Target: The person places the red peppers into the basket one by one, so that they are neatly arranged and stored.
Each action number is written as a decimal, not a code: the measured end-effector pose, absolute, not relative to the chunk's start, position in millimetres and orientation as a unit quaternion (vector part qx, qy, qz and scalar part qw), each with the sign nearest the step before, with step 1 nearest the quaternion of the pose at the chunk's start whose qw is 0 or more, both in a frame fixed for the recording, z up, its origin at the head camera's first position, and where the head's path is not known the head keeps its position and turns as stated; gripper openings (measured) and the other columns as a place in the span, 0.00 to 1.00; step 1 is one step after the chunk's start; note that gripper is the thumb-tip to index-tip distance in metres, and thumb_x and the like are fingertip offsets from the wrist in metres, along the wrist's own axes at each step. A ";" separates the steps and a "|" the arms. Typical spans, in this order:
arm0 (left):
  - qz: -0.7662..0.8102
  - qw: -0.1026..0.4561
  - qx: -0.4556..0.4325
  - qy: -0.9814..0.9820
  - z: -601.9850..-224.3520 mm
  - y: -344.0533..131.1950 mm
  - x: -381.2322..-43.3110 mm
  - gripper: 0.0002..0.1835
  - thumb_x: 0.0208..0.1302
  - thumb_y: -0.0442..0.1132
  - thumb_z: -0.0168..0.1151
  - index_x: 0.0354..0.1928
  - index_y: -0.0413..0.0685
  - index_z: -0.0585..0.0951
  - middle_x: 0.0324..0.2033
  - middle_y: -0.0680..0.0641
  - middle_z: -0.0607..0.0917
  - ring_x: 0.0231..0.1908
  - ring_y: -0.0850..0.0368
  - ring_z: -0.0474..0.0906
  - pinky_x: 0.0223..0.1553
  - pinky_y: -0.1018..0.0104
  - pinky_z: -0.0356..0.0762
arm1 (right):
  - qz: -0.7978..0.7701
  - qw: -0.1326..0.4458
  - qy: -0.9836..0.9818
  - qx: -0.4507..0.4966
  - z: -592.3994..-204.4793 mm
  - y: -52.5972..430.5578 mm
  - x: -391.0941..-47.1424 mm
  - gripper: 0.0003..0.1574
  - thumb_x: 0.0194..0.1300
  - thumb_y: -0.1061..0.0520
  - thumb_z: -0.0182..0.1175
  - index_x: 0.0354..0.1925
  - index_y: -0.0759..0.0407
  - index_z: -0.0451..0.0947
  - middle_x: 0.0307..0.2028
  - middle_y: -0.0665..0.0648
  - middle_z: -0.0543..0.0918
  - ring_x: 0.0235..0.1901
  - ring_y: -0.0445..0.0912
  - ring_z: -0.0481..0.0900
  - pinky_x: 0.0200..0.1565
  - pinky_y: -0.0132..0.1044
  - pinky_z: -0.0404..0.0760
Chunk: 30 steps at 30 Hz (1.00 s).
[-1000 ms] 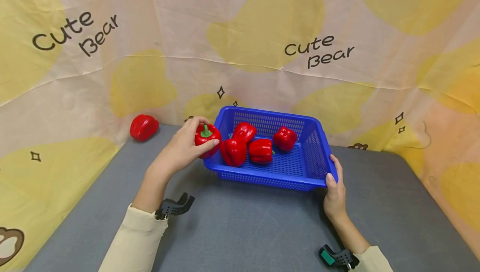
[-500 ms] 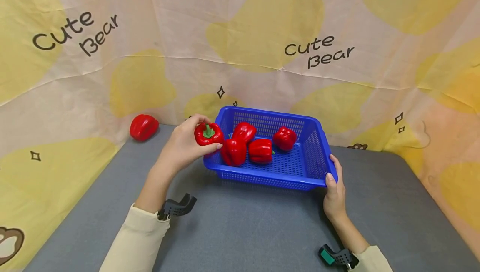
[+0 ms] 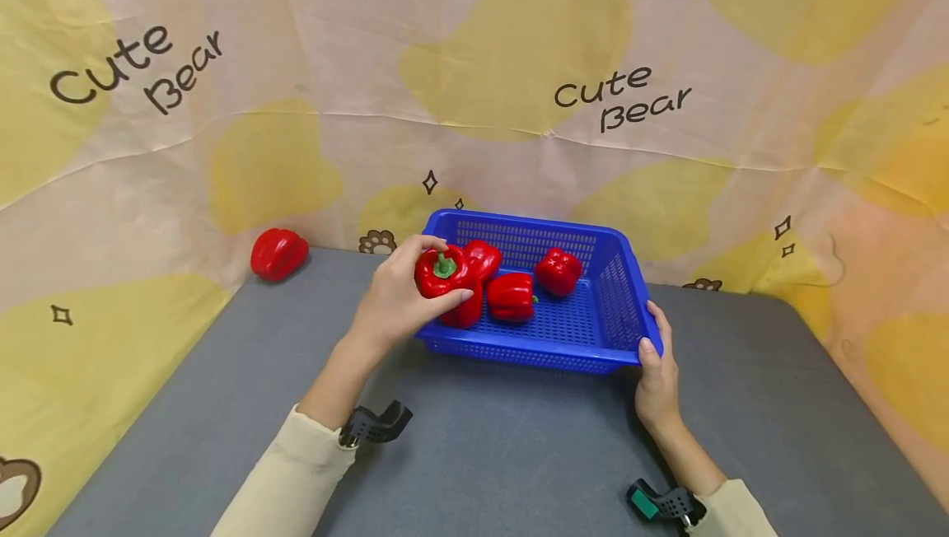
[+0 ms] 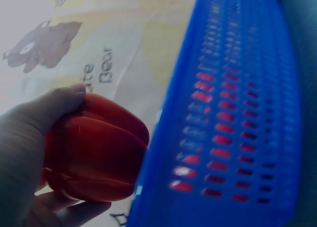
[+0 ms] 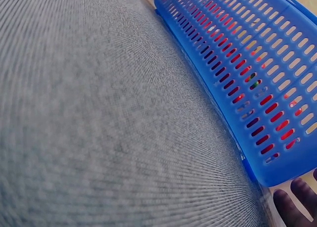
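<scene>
In the head view my left hand [image 3: 396, 294] grips a red bell pepper [image 3: 445, 268], green stem up, over the left end of a blue plastic basket [image 3: 534, 349]. The left wrist view has thumb and fingers around this bell pepper [image 4: 101, 148], right beside the basket's slotted wall [image 4: 198, 138]. Several red bell peppers lie in the basket, among them one on its side [image 3: 511, 298] and one farther right [image 3: 559, 272]. The held pepper partly covers those at the left. My right hand [image 3: 656, 376] holds the basket's right rim, thumb on top.
Another red bell pepper [image 3: 278, 254] lies at the grey table's [image 3: 504, 446] back left corner. A printed cloth [image 3: 489, 51] with yellow patches and lettering hangs behind the table and along its sides.
My left hand has carried the bell pepper rightward, from beside the basket's left rim to over its inside. My right hand keeps its hold on the basket. The head view has shifted slightly.
</scene>
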State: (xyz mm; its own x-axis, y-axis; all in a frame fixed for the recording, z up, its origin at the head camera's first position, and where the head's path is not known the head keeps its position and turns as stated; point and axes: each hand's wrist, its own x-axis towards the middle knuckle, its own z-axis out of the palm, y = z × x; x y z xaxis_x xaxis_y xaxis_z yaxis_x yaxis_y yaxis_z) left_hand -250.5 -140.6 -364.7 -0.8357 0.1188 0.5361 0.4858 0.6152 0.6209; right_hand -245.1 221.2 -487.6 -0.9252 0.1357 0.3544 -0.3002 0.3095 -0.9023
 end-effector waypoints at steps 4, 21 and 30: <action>-0.397 0.212 -0.178 -0.875 -371.5 -129.1 -251.0 0.33 0.51 0.48 0.80 0.57 0.51 0.75 0.55 0.48 0.81 0.55 0.51 0.81 0.50 0.55 0.87 | 0.584 0.184 -0.789 0.051 -488.2 222.1 -244.5 0.38 0.74 0.47 0.36 0.79 0.40 0.50 0.77 0.58 0.61 0.67 0.51 0.68 0.55 0.12 0.68; -0.399 0.173 -0.173 -0.884 -383.9 -98.9 -271.8 0.31 0.52 0.49 0.79 0.55 0.54 0.73 0.55 0.49 0.80 0.56 0.51 0.80 0.51 0.55 0.87 | 0.596 0.202 -0.775 0.056 -487.4 223.4 -244.2 0.37 0.72 0.48 0.38 0.78 0.40 0.54 0.75 0.59 0.64 0.61 0.35 0.68 0.58 0.21 0.67; -0.356 0.113 -0.181 -0.910 -383.8 -80.5 -289.0 0.31 0.53 0.49 0.79 0.56 0.55 0.72 0.52 0.49 0.80 0.54 0.53 0.79 0.50 0.54 0.87 | 0.593 0.201 -0.778 0.055 -489.0 222.2 -248.0 0.37 0.72 0.47 0.39 0.78 0.39 0.55 0.73 0.61 0.67 0.59 0.36 0.70 0.58 0.27 0.67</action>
